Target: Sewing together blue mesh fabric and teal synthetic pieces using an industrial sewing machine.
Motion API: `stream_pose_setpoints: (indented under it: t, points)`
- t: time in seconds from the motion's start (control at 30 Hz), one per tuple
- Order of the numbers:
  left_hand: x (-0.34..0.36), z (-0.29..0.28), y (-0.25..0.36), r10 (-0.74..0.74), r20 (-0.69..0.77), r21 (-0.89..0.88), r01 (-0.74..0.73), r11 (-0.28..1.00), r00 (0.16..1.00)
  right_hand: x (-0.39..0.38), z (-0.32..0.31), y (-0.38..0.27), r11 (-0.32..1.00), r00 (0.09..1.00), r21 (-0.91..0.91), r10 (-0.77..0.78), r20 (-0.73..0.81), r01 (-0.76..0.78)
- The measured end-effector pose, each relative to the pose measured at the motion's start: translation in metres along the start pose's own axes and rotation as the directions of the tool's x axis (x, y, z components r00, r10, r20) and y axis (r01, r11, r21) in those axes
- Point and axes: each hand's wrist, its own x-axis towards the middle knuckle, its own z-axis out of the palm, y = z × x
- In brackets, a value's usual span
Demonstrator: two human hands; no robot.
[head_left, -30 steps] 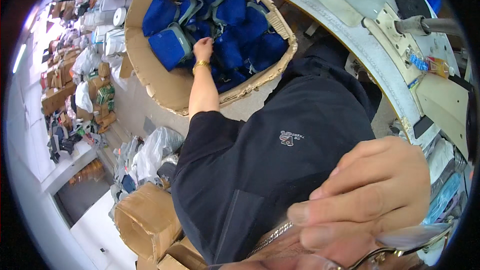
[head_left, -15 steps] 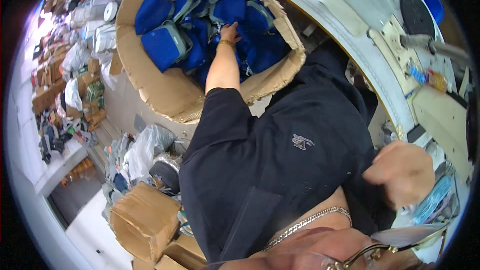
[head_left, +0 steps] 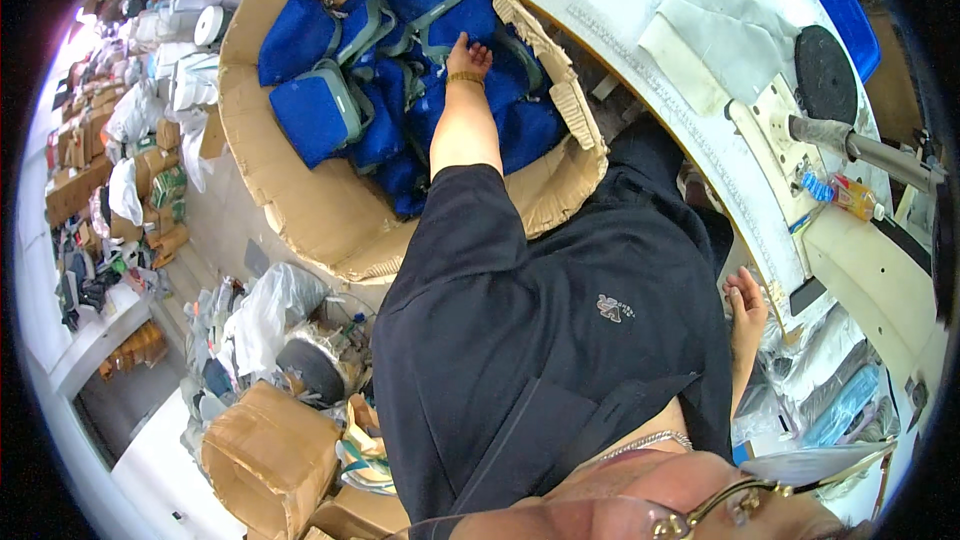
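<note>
My left arm reaches over a large cardboard box (head_left: 330,225). My left hand (head_left: 468,58) is above the blue fabric bags with grey trim (head_left: 315,115) heaped inside. Its fingers are apart and loosely bent, and nothing shows in them. Whether it touches the bag (head_left: 465,22) beneath it, I cannot tell. Lower and to the right, my right hand (head_left: 745,300) hangs beside the curved edge of the white table (head_left: 610,30). Its fingers are half bent and apart, with nothing visible in them.
On the table are a sewing machine (head_left: 850,240), grey sheet material (head_left: 715,35) and a round black pad (head_left: 826,73). Clear plastic-wrapped goods (head_left: 840,405) lie right of my right hand. A smaller cardboard box (head_left: 265,455) and plastic bags (head_left: 270,310) fill the lower left.
My left hand has shifted slightly right and turned, its fingers now pointing up. My right hand has dropped from beside my chest to a spot farther off by the table edge.
</note>
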Motion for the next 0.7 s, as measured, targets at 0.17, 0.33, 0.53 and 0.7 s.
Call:
stream_pose_setpoints:
  t: [0.17,0.33,0.53,0.7]
  points:
    - [-0.029,0.029,0.008,0.259,-0.164,0.270,-0.210,0.940,0.952,0.015,0.008,0.009,1.000,0.999,0.027,0.005,-0.034,-0.004]
    - [-0.075,-0.051,0.103,0.735,-0.003,0.561,-0.608,0.562,0.678,0.049,0.030,-0.010,0.996,0.995,0.018,-0.092,0.026,0.092]
    - [-0.231,-0.041,0.181,0.797,0.327,0.024,-0.847,0.530,0.508,0.096,0.067,-0.054,0.959,0.943,0.062,-0.282,0.179,0.275]
    - [-0.349,0.024,0.158,0.720,0.633,-0.273,-0.789,0.550,0.283,0.106,0.088,-0.123,0.895,0.862,0.235,-0.434,0.264,0.379]
